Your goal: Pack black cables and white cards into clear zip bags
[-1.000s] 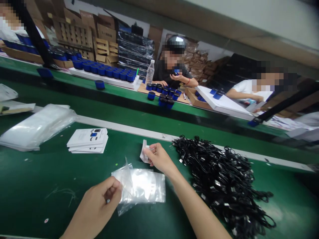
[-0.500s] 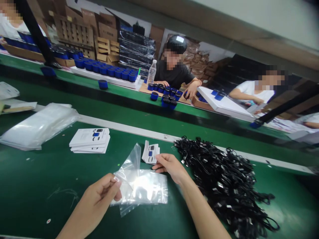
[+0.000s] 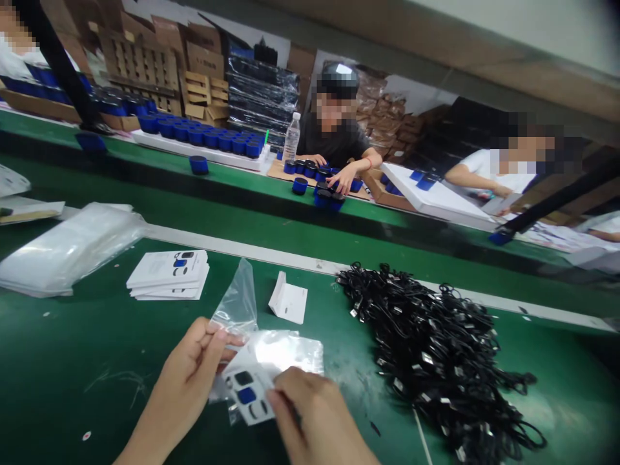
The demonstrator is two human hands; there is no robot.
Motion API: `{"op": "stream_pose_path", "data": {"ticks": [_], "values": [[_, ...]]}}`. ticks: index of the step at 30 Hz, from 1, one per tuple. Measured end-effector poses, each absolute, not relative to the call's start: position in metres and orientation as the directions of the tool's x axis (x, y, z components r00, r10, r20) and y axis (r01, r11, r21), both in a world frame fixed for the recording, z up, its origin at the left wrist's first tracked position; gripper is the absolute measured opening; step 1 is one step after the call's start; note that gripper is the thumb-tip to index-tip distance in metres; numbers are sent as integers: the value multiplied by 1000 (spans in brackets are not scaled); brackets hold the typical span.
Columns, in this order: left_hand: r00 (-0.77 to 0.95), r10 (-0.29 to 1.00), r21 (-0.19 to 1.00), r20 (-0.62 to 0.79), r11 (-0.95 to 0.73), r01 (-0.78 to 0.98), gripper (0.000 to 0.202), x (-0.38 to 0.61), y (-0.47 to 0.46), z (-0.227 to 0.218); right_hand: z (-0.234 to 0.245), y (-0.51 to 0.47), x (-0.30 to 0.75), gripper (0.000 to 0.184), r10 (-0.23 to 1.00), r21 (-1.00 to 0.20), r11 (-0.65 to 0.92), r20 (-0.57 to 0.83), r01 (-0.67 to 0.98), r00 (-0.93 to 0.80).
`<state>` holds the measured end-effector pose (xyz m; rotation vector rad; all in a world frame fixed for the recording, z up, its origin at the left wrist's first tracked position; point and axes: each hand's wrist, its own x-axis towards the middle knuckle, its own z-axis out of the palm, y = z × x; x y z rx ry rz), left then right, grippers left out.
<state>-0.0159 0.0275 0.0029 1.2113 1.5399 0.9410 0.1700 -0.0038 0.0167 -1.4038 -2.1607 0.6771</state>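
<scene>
My left hand (image 3: 198,361) pinches a clear plastic bag (image 3: 238,300), whose upper corner stands up above the fingers. Between thumb and fingers, my right hand (image 3: 310,407) grips a white printed leaflet (image 3: 247,395) showing black and blue devices. The leaflet is at the bag beside my left fingers; whether its edge is inside the bag I cannot tell. Under both hands lies a stack of clear bags (image 3: 290,349), shiny with glare. Just beyond it rests a small pile of folded leaflets (image 3: 289,300).
A larger leaflet stack (image 3: 167,274) and a bundle of plastic bags (image 3: 72,248) lie at left. Black cables (image 3: 426,355) are heaped at right. Across the green bench, a co-worker (image 3: 334,135) handles blue-and-black round items (image 3: 329,194); more people sit either side.
My right hand has taken a leaflet from the small pile and brought it down and left to the bag. The co-worker's hand has moved left over the blue items.
</scene>
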Motion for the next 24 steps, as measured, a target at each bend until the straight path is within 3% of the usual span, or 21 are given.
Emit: {"op": "stream_pose_path", "data": {"ticks": [3,6,8,10,12,14,16,18,19,21,24], "values": [[-185,983,881,-9,95,464,29,-9,28,4,7,-7,147,14,910,-637,403,198,658,-365],[-293,950,850,106,67,523,26,-3,29,8,-7,-11,127,18,966,-828,252,242,501,-86],[-328,936,855,127,64,514,27,-1,31,11,-17,-15,116,36,992,-974,79,97,211,77],[-334,933,865,131,56,499,28,0,34,13,-25,-19,110,39,987,-977,-159,-154,-145,-47],[-306,945,878,114,48,477,26,-1,36,14,-27,-19,112,38,921,-880,-372,-308,-297,-240],[-269,958,884,101,38,467,24,-3,37,13,-23,-17,121,35,945,-932,-310,-281,-186,-166],[-241,966,881,91,34,471,23,-5,35,11,-13,-14,135,26,998,-986,54,57,158,15],[-208,974,859,91,29,510,24,-6,31,8,-4,-11,145,16,889,-734,401,456,548,-39],[-175,978,829,113,5,559,23,-6,29,7,-1,-10,148,15,818,-560,483,563,673,-119],[-74,973,696,217,-101,711,22,-4,24,4,2,-8,148,19,751,-323,485,629,813,-199],[147,915,364,375,-291,885,23,1,18,0,-1,-6,145,31,747,-235,374,650,897,-141]]}}
